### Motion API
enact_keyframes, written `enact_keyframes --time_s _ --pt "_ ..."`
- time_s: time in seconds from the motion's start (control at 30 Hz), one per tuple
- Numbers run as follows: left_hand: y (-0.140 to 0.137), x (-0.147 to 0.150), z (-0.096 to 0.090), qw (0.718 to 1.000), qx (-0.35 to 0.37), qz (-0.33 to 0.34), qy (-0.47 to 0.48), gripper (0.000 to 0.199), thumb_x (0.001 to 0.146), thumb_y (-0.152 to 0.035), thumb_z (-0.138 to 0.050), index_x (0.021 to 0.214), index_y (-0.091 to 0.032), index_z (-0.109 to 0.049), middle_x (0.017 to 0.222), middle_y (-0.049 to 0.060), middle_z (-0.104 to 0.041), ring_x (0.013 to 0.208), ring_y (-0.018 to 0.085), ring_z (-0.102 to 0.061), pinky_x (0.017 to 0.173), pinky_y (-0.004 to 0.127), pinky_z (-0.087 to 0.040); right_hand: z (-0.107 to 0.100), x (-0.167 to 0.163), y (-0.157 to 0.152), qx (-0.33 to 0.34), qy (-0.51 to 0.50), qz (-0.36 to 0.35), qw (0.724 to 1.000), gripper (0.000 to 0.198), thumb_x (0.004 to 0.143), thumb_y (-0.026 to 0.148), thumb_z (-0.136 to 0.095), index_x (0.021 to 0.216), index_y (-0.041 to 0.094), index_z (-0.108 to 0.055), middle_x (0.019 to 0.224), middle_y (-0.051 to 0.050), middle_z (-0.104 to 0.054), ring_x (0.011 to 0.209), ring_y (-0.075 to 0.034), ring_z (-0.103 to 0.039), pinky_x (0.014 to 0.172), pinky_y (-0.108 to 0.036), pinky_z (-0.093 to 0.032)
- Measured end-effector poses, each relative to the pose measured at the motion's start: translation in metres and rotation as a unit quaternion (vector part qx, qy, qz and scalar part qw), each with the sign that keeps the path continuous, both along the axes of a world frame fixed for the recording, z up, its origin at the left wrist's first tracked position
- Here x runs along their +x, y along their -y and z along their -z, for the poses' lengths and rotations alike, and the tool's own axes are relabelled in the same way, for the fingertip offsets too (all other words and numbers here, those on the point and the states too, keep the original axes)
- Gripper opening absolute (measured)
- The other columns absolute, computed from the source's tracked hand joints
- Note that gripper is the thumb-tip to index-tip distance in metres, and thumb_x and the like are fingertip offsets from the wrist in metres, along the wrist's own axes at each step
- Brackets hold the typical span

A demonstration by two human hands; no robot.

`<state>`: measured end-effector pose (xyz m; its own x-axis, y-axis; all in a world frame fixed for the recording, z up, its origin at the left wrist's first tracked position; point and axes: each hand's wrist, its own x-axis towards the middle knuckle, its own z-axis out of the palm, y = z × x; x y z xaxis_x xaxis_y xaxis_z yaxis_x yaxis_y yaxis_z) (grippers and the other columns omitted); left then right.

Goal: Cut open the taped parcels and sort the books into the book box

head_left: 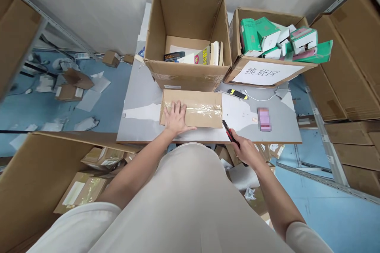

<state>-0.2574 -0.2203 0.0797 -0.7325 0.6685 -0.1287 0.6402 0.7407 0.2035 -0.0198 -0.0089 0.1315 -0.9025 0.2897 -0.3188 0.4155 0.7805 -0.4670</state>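
A closed cardboard box (204, 120) lies lengthwise near the front of the table, with clear tape along its top. My left hand (175, 118) rests flat on the left part of the box, fingers spread. In my right hand (246, 148) is a red and black box cutter (228, 131), gripped by its handle. Its tip points up and left, at the box's lower right corner; whether it touches the cardboard I cannot tell.
Behind stands a tall open carton (187, 75) with several books inside. To its right, another carton (267, 73) holds green and white boxes. A yellow and black cutter (237, 94) and a pixelated pink item (264, 119) lie on the table (139, 102). A large carton (26, 174) of parcels stands lower left.
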Motion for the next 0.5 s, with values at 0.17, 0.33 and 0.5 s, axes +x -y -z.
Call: enact_keyframes --time_s 0.17,0.33,0.5 --pt "0.001 0.004 -0.001 1.000 0.022 0.010 -0.012 0.116 0.059 -0.079 -0.060 0.148 -0.012 -0.027 0.155 0.023 -0.020 0.143 0.046 -0.007 0.109 0.067 0.003 -0.001 0.016 -0.007 -0.055 -0.020 0.104 0.993 0.057 0.092 0.032 -0.039 0.148 0.024 -0.033 0.086 -0.006 -0.069 0.062 -0.019 -0.063 0.064 -0.031 -0.048" --pt "0.022 0.007 -0.007 0.996 0.083 0.003 -0.032 0.114 0.060 -0.075 -0.064 0.148 -0.012 -0.026 0.155 0.023 -0.019 0.144 0.043 -0.007 0.110 0.065 0.005 0.025 0.008 -0.022 -0.162 -0.143 0.249 0.944 0.073 0.086 0.046 -0.053 0.149 0.020 -0.025 0.086 -0.005 -0.069 0.068 -0.019 -0.064 0.067 -0.034 -0.052" --pt "0.079 -0.008 0.014 0.960 0.225 -0.163 0.029 0.116 0.062 -0.065 -0.069 0.149 -0.011 -0.016 0.156 0.025 -0.014 0.145 0.037 -0.013 0.115 0.056 -0.016 0.088 -0.025 -0.018 -0.370 -0.212 0.353 0.833 0.052 0.075 0.058 -0.060 0.112 0.022 -0.051 0.091 -0.005 -0.067 0.069 -0.016 -0.063 0.060 -0.030 -0.053"
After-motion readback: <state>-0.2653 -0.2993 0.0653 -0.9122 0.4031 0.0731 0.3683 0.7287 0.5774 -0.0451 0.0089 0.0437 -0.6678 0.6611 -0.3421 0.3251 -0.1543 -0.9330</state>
